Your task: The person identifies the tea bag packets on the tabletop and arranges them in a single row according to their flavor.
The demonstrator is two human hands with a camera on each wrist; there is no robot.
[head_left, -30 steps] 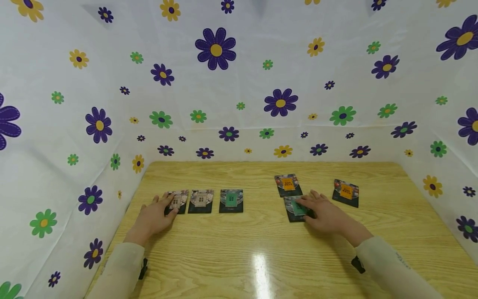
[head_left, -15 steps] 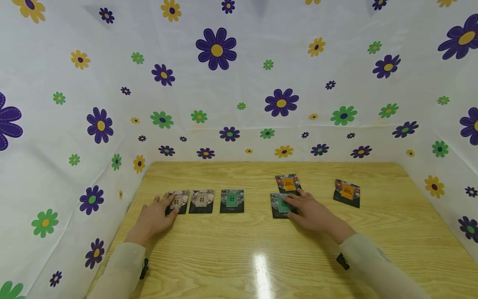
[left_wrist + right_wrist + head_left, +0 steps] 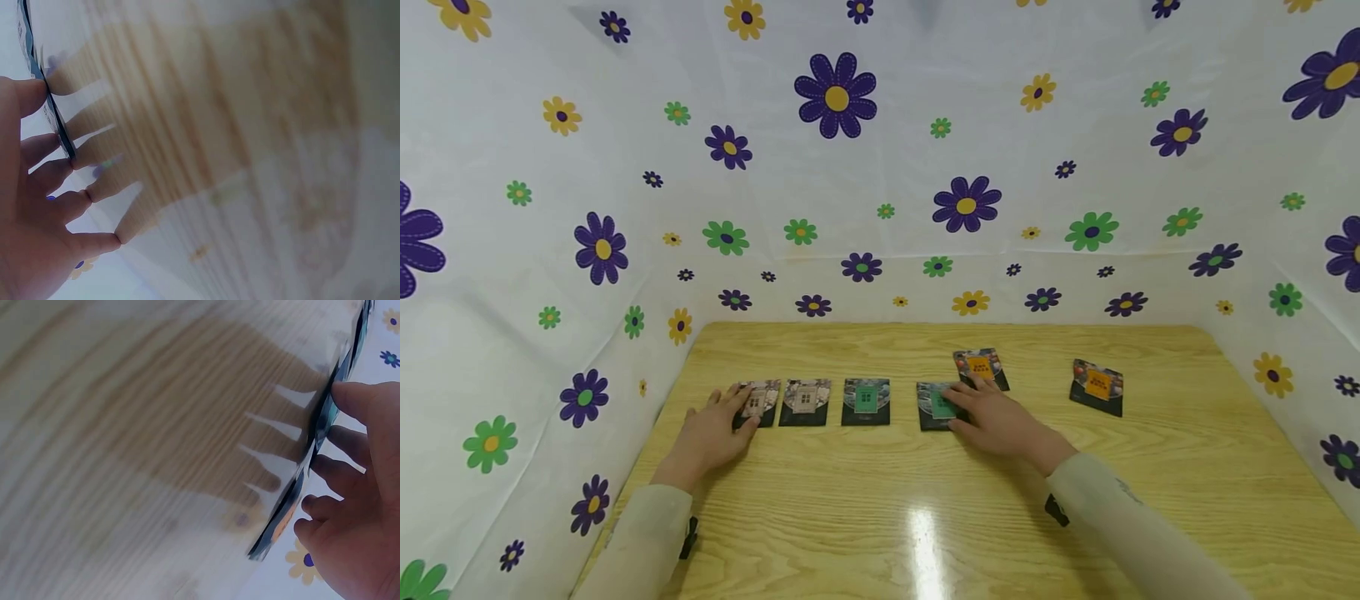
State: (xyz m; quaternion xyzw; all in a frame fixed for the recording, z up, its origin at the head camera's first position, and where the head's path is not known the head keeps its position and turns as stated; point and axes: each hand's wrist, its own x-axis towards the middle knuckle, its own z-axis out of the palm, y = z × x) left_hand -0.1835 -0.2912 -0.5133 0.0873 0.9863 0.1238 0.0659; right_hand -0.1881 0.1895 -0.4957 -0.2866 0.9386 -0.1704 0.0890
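Observation:
Thumb and fingertips of my left hand (image 3: 711, 435) rest on a flat square packet with a beige label (image 3: 763, 405), leftmost on the table. To its right lie another beige-labelled packet (image 3: 805, 402) and a green-labelled packet (image 3: 866, 402). My right hand (image 3: 1000, 421) lays extended fingers and thumb on a second green-labelled packet (image 3: 931, 407), partly covering it. In the right wrist view that packet (image 3: 324, 412) is seen edge-on under the fingertips. An orange-labelled packet (image 3: 979, 365) lies just behind my right fingers.
Another orange-labelled packet (image 3: 1097, 387) lies tilted at the right. The wooden table (image 3: 820, 500) is enclosed by white cloth (image 3: 880, 167) printed with flowers, at the back and both sides. Light glares on the table's front middle.
My right hand has slid the second green-labelled packet leftward, toward the other green one, and it now lies straighter. My left hand has stayed on the leftmost packet.

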